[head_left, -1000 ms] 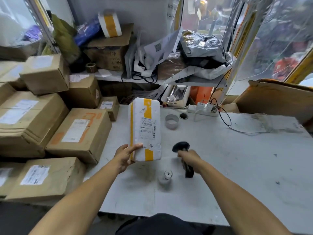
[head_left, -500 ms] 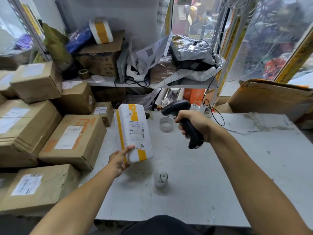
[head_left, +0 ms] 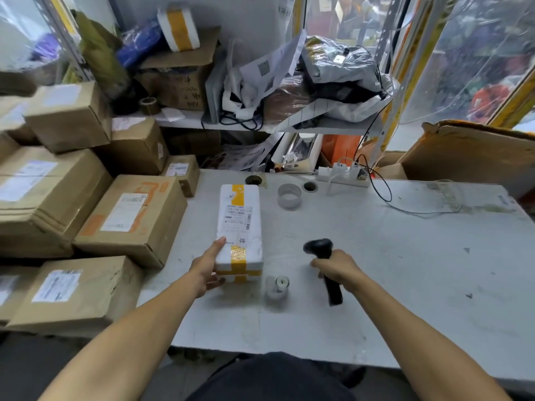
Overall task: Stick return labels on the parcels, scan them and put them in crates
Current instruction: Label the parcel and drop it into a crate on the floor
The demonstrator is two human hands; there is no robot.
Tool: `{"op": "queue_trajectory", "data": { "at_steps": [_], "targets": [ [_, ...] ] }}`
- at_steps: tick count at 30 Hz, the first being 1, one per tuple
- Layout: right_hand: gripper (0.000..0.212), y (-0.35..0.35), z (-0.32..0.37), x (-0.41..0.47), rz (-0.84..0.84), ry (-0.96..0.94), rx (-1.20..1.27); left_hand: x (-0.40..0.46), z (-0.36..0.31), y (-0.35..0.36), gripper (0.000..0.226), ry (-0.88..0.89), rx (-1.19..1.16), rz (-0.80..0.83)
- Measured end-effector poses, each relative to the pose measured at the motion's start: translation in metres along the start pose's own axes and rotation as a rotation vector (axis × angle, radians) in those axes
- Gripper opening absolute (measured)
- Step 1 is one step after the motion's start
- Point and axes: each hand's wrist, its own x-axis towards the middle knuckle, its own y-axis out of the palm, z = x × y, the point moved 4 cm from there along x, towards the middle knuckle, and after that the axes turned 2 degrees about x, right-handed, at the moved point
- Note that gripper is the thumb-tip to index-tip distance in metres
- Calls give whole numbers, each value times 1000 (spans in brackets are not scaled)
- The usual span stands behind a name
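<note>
Foam, white and oblong with yellow tape bands, forms the parcel (head_left: 239, 230) we steady on the grey table (head_left: 405, 256), left hand (head_left: 206, 269) gripping its near end, right hand (head_left: 337, 267) curled around the black scanner (head_left: 325, 266).

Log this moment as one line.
left hand: holds parcel | right hand: grips scanner low over table | label on parcel
</note>
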Motion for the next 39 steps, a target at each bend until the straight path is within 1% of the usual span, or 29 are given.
{"op": "queue_trajectory", "data": {
  "at_steps": [3,5,6,7,8,9,10,11,12,13,14,15,16,17,19,22,24,25,27,29,30,32,34,35,39],
  "targets": [
    [28,27,-48,12,35,79,-146,-3,8,-2,62,71,73,-68],
    [37,35,-58,10,11,106,-223,-4,8,-3,66,109,151,-107],
    [46,36,-60,9,-34,117,-284,-3,9,-4,65,125,202,-125],
    [57,35,-60,8,-122,105,-372,-3,9,-6,59,151,232,-138],
    [68,34,-56,5,-240,59,-458,-4,8,-6,52,182,236,-145],
    [74,32,-49,1,-362,-51,-508,-5,9,-5,46,206,233,-156],
    [75,32,-40,-3,-456,-221,-521,-5,9,-3,44,233,236,-176],
    [74,35,-32,-6,-487,-418,-521,-8,9,-1,42,263,250,-205],
    [74,39,-23,-9,-446,-604,-532,-12,9,1,42,290,265,-244],
    [73,46,-16,-10,-330,-746,-558,-17,11,3,41,308,275,-289],
    [72,54,-9,-11,-177,-832,-596,-22,12,5,39,320,276,-334],
    [72,62,-3,-13,-29,-870,-637,-27,15,6,38,331,273,-383],
    [71,70,3,-14,71,-889,-670,-32,17,7,38,348,272,-435],
    [69,78,7,-14,122,-889,-682,-38,19,7,38,373,284,-484],
    [59,88,11,-9,162,-814,-625,-50,22,8,39,467,350,-557],
    [42,93,9,-3,182,-709,-496,-70,28,11,40,648,473,-577],
    [31,94,6,3,134,-681,-400,-81,32,13,43,795,543,-562],
    [25,93,4,6,86,-644,-302,-85,34,14,43,888,579,-549],
    [17,88,2,9,45,-489,10,-94,35,22,40,1080,659,-503],
    [17,84,1,7,81,-334,286,-100,36,35,35,1225,751,-398],
    [18,83,1,3,120,-275,372,-101,36,43,34,1265,787,-330],
    [20,81,1,-3,189,-203,458,-99,35,57,36,1308,851,-218],
    [19,78,2,-7,220,-184,504,-96,32,71,37,1346,910,-169],
    [18,76,2,-9,230,-174,534,-95,30,76,37,1343,929,-152],
    [28,71,2,-14,226,-110,621,-90,22,91,33,1256,946,-96]
  ]
}}
